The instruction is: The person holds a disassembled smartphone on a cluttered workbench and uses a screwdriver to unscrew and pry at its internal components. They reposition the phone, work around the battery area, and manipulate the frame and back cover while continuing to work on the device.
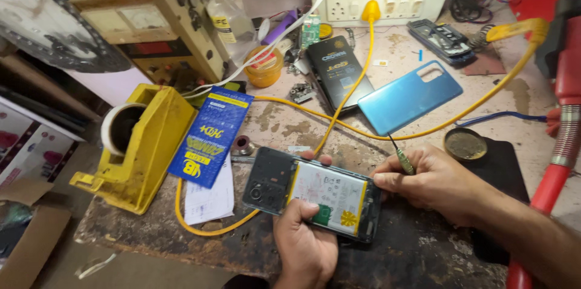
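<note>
We've got the opened dark smartphone w/ white battery showing (pixel 313 194) near the front edge of the worn surface (pixel 417 246). Left hand (pixel 304 242) fingers clamp it; right hand (pixel 431 180) fingers pinch a thin green-tipped tool (pixel 403 160). Risk: tip slips, nicks the battery. Long axis runs left-right, camera end left.

back cover (pixel 410 96): glossy blue plastic | workbench (pixel 423 252): rough, stained | tape dispenser (pixel 145 150): scuffed yellow

There's a flat blue packet (pixel 209 136) with yellow trim leaning on the yellow tape dispenser (pixel 136 150), and a black box (pixel 339 71) with gold print mid-desk. The clear bottle (pixel 229 13) has a white label.
</note>
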Action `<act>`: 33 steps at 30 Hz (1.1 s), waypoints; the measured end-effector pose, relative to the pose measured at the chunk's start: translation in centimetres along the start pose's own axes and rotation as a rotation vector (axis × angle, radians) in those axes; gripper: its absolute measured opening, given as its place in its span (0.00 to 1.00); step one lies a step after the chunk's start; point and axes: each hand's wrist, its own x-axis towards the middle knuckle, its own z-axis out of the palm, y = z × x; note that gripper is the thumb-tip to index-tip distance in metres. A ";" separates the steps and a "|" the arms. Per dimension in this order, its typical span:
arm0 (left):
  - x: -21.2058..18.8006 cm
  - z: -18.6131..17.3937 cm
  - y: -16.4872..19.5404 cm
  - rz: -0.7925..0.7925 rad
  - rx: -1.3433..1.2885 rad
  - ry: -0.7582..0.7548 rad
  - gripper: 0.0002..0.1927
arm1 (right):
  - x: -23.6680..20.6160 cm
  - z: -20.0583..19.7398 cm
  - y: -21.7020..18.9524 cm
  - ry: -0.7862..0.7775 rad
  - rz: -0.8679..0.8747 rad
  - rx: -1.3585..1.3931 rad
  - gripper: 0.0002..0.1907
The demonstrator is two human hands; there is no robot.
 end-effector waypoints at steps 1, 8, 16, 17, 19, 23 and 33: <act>0.0 0.0 0.0 -0.024 -0.010 -0.026 0.39 | 0.0 0.2 -0.1 0.002 -0.009 -0.031 0.11; 0.0 0.3 -0.6 0.013 -0.001 -0.040 0.39 | -0.4 0.9 -1.0 0.097 0.012 -0.252 0.17; 0.2 0.6 -0.4 0.058 -0.004 0.049 0.42 | -1.5 0.2 -2.5 0.096 -0.293 -0.607 0.15; 0.2 0.6 -0.3 0.054 -0.006 0.036 0.40 | -1.7 0.0 -2.7 0.093 -0.276 -0.650 0.15; 0.0 0.6 -0.3 0.057 0.004 0.018 0.39 | -1.9 -0.1 -2.9 0.079 -0.405 -0.706 0.14; -0.3 0.7 -0.5 0.093 0.051 -0.016 0.39 | -2.5 0.2 -3.4 0.163 -0.541 -0.789 0.13; -0.3 0.4 -0.4 0.087 0.077 -0.040 0.40 | -3.0 2.2 -3.6 0.157 -0.730 -1.074 0.15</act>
